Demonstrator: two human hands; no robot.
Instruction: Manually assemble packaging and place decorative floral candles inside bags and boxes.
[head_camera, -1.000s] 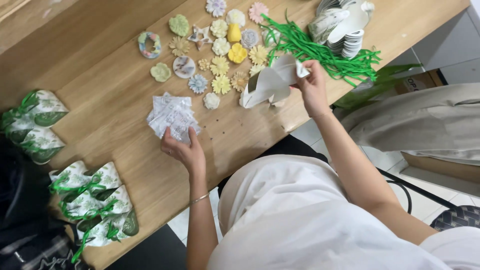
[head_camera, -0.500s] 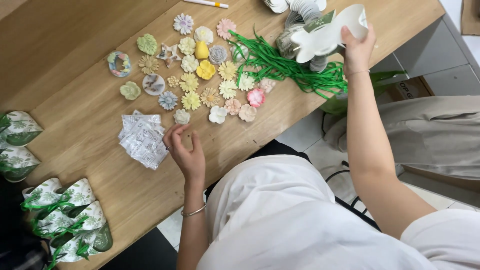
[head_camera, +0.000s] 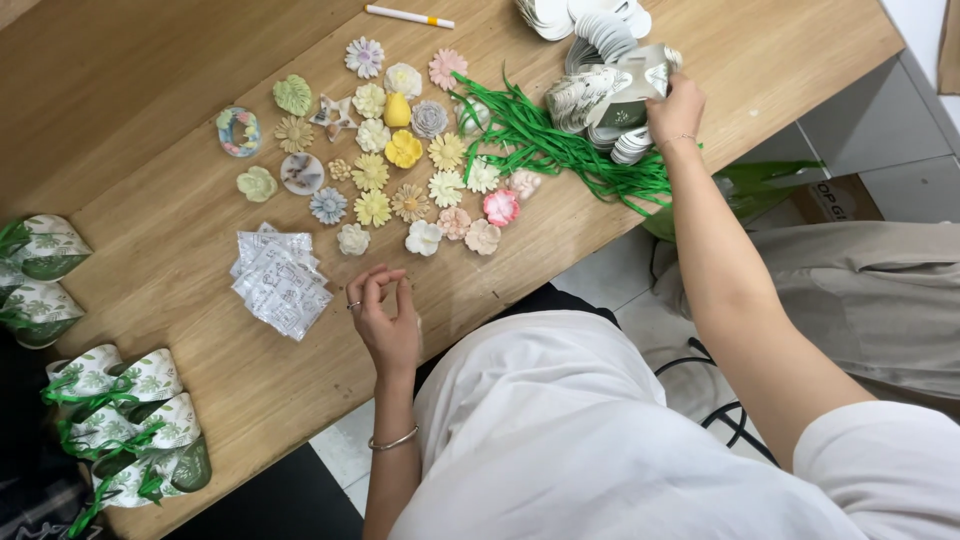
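The right hand (head_camera: 678, 108) is stretched far forward over the bench (head_camera: 150, 110), and its fingers are closed on a folded paper box (head_camera: 625, 95) with a grey leaf pattern, at the top of a stack of flat paper box blanks (head_camera: 600, 35) that fan out behind it. The box is at the far right part of the bench, touching the stack. The left hand (head_camera: 387, 320) rests near the front edge of the bench, empty, with the fingers curled loosely and the thumb and first fingertips close together; it wears a ring, and a thin bracelet (head_camera: 392, 440) is on the wrist.

Just beside the left hand, on its left, lies a small pile of white sachets (head_camera: 280, 280). Beyond the left hand many small moulded flowers (head_camera: 400, 150) in yellow, pink, white, green and blue are spread on the wood, near to each other. Between the flowers and the right hand lies a bundle of green ribbon strips (head_camera: 560, 150), which passes under the right wrist.

At the far edge lies a white pen (head_camera: 408, 16) with an orange band. At the left end of the bench several finished leaf-pattern packets (head_camera: 120, 420) tied with green ribbon lie together.
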